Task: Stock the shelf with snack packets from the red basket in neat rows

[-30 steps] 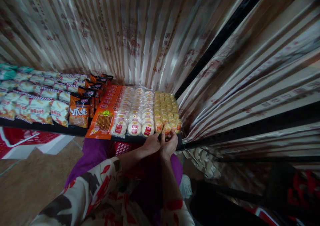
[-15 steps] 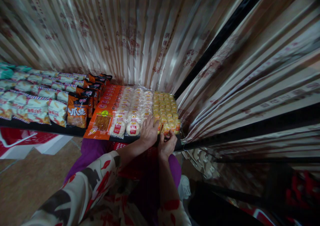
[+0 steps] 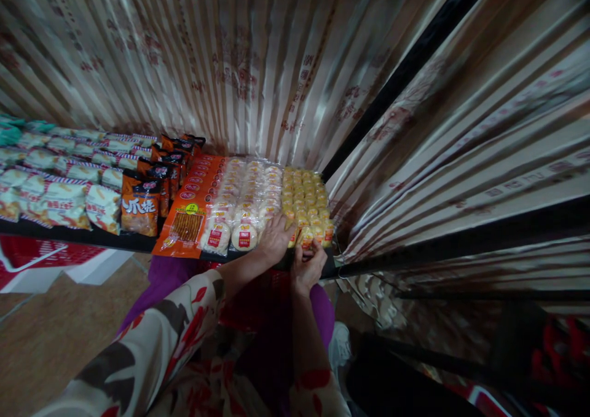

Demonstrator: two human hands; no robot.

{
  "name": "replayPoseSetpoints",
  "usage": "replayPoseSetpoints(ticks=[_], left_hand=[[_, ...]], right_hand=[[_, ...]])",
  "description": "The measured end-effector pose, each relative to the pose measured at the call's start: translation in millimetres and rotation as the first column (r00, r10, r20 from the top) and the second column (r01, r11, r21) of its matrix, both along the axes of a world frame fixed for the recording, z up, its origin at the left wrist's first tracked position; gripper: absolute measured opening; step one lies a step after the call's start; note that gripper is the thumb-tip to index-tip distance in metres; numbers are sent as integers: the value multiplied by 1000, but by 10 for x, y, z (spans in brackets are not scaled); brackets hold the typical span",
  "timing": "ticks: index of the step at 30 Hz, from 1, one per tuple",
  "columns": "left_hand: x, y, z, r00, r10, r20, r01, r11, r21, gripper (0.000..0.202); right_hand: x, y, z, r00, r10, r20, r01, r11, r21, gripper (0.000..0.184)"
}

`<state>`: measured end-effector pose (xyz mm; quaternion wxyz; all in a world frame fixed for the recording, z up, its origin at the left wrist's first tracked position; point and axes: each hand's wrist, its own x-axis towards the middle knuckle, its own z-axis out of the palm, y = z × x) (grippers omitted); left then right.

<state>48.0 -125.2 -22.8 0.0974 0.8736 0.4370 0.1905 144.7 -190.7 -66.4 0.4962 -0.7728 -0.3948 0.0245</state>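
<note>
Rows of small yellow wrapped snacks (image 3: 306,195) stand at the right end of a black shelf. My left hand (image 3: 276,238) lies over the front of the white round wrapped cakes (image 3: 244,235), its fingers stretched toward the nearest yellow packs and touching them. Beside it my right hand (image 3: 308,268) is curled at the shelf's front edge, thumb and fingers pinched on the front yellow snack pack (image 3: 305,237). The fingertips partly cover that pack. Left of the white cakes lies a flat orange bag of stick snacks (image 3: 188,223).
Orange-and-black snack bags (image 3: 141,205) and rows of pale green-white packs (image 3: 67,202) fill the shelf's left part. A pleated printed curtain (image 3: 239,66) hangs behind, crossed by a slanting black post (image 3: 391,91). Red baskets (image 3: 50,254) stand below the shelf.
The view has shifted very slightly. Both hands stay at the front yellow packs, with barely any visible movement of the fingers.
</note>
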Motion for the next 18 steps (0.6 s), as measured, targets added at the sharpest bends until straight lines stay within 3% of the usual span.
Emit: replayPoseSetpoints(ticks=[9, 18], left_hand=[[-33, 45, -76, 999, -41, 28, 40, 997, 64, 35], [-32, 42, -49, 998, -43, 48, 41, 999, 28, 34]], right_hand=[[28, 32, -46, 999, 39, 10, -39, 998, 43, 32], [0, 37, -62, 997, 55, -56, -51, 997, 64, 31]])
